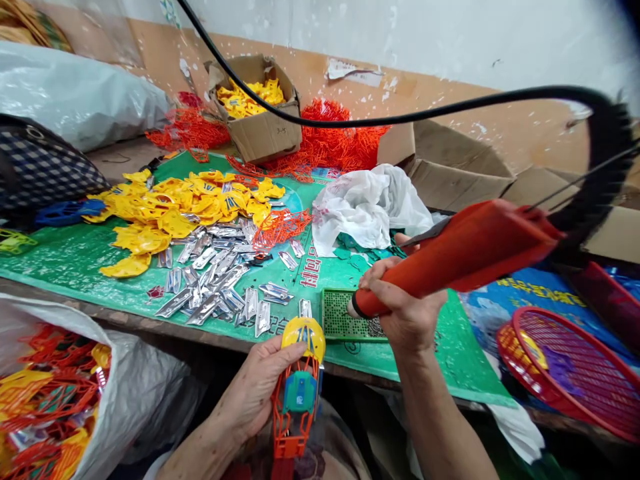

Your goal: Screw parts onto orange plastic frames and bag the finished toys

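Orange plastic struts, a teal block and a rounded yellow cap make up the assembly [301, 392], nearest us at the table's front edge. Our left hand [253, 387] grips it, thumb across the cap, the other fingers largely hidden. Its long axis runs away from us, cap end farthest and leaning slightly right; whether the silver tip beyond the cap belongs to it, we cannot tell. To our left gapes a crinkled white sack [135, 373] of mixed parts, cut off by the frame.

Our right hand [407, 310] is wrapped around a smooth, orange-red tool [465, 253], its nose pointing left and downward over a perforated green tray [343, 325]; any bit at the nose is hard to make out. At far right lies a red mesh basket [600, 363].

Beyond, we see shiny, flat metal strips [215, 273] heaped before glossy, curved yellow shells [170, 200], and a rumpled white bag [367, 203]. Farther back, tangled orange frames [345, 137] and a cardboard box [265, 137] stand by the peeling wall [425, 40], partly crossed by a black cable [370, 123].
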Available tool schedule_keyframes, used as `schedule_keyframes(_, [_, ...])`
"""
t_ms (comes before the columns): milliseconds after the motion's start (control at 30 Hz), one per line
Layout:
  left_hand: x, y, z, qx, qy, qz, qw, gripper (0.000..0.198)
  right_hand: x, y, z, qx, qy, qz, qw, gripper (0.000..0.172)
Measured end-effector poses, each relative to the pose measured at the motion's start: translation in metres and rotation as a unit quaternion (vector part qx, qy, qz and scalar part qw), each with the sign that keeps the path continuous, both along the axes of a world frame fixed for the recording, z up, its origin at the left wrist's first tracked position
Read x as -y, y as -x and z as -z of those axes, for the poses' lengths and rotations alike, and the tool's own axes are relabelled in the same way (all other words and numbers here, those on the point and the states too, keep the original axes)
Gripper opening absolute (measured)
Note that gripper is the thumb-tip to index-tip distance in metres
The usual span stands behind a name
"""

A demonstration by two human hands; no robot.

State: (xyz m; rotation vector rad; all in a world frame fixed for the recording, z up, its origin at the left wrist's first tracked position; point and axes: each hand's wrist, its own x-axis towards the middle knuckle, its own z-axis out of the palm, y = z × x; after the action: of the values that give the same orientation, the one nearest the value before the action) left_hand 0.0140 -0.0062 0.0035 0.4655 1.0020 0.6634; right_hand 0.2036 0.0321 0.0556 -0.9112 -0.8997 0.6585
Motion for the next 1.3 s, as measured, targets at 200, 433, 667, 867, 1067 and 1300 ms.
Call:
schedule_keyframes(200, [0.001, -0.003, -0.003, 0.001, 0.017, 0.006, 1.0, 0.033, -0.005, -0.002, 0.015, 0.031, 0.031, 0.012, 0.999, 0.013])
schedule_keyframes(433, [0.001, -0.003, -0.003, -0.012, 0.014, 0.015, 1.0, 0.03, -0.006, -0.001, 0.019, 0.036, 0.037, 0.009, 0.999, 0.013])
schedule_keyframes(667, [0.001, -0.002, -0.003, -0.014, 0.013, 0.013, 1.0, 0.033, -0.006, -0.001, 0.019, 0.04, 0.041, 0.018, 0.998, 0.013])
schedule_keyframes(867, [0.004, -0.002, -0.001, -0.011, 0.018, 0.025, 0.999, 0.032, -0.005, 0.0, 0.017, 0.028, 0.042, 0.009, 0.999, 0.012])
schedule_keyframes(1067, [0.006, -0.001, 0.004, 0.016, 0.02, 0.021, 0.999, 0.027, -0.005, 0.003, 0.015, 0.038, 0.055, 0.004, 0.998, 0.016])
schedule_keyframes(1300, [0.007, 0.0, -0.001, 0.06, 0.009, 0.059, 0.996, 0.024, -0.007, 0.001, 0.018, 0.047, 0.051, 0.01, 0.998, 0.014])
